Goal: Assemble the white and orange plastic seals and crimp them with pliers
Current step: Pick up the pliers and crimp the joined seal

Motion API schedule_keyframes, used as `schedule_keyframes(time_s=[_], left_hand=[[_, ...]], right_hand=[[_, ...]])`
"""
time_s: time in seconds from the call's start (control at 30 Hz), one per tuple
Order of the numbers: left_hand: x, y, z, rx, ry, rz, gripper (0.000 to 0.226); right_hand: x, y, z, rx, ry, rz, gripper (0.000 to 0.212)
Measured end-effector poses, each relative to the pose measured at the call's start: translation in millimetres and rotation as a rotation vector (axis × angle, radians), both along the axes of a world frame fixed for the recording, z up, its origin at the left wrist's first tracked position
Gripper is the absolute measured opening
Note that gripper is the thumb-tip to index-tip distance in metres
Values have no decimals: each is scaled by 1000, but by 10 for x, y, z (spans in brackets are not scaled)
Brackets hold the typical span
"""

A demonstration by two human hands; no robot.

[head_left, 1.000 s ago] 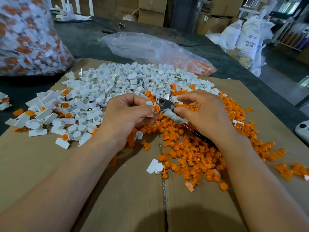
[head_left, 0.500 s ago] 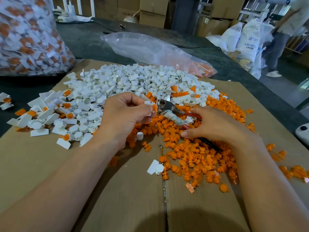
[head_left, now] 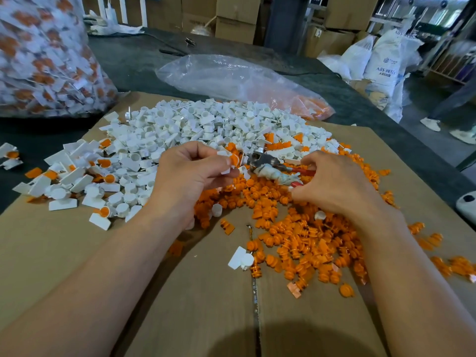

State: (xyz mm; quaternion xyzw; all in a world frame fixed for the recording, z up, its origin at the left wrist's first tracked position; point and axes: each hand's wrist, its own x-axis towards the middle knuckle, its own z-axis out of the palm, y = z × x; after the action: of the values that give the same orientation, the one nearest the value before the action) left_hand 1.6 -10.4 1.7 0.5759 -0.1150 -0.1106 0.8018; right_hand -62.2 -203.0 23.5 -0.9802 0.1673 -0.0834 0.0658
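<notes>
Our left hand [head_left: 190,176] pinches a white-and-orange seal [head_left: 233,161] raised above the cardboard [head_left: 77,253], its orange face turned toward the pliers [head_left: 260,161] so their jaws, just beside it, can bite. Our right hand [head_left: 334,186] grips them, seemingly ready to squeeze.

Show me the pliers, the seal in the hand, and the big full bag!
pliers [head_left: 258,160]: head view, on the metal head.
seal [head_left: 234,159]: head view, on its orange middle.
full bag [head_left: 43,63]: head view, on its clear side.
</notes>
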Motion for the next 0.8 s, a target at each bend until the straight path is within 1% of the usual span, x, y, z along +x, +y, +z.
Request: schedule_keyframes(time_s=[0.1,0.27,0.4,0.43,0.5,0.57,0.67,0.8], left_hand=[[19,5,-6,-57,40,-6,25],[31,-6,-11,-109,49,-6,23],[15,-18,-11,-169,28,2,19],[13,-18,-12,-185,13,11,18],[12,-24,-13,-212,-18,29,15],[5,-32,-15,-234,-43,38,12],[-1,-35,-26,-251,-70,51,13],[9,-43,-31,-258,-103,83,18]], right_hand=[[-12,20,18,27,-48,24,61],[2,71,8,19,-184,94,43],[-1,97,-12,-56,-302,133,25],[0,109,-15,-89,-317,138,23],[1,138,-21,-127,-318,139,25],[4,174,-34,-77,-294,148,27],[10,257,-57,28,-244,185,30],[11,351,-80,42,-185,240,42]])
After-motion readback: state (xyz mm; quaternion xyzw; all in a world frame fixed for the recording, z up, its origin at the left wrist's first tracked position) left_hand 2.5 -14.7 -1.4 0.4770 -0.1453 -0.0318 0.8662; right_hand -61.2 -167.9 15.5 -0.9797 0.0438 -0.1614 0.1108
